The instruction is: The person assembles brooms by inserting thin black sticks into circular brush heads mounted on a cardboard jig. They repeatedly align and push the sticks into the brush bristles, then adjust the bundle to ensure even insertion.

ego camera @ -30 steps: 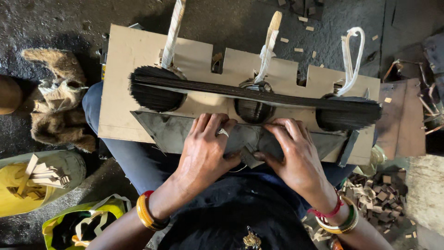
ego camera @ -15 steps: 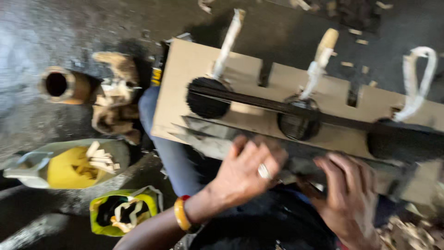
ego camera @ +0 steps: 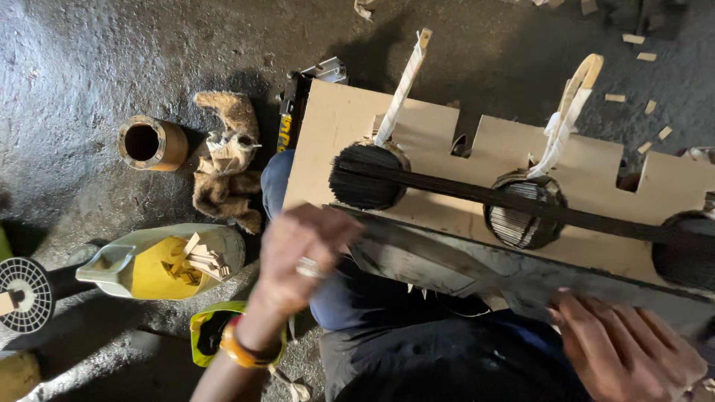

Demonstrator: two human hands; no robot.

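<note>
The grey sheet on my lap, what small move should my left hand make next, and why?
Probably bring the left hand back down flat on the grey sheet. It is lifted and blurred near the sheet's left end, while only the right hand presses the sheet near its right end.

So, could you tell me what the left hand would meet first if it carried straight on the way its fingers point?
The left hand is blurred, fingers aimed up and right. First in that line is probably the dark grey strip across the lap, then the bristle bundle on the cardboard panel. Depth is unclear.
</note>
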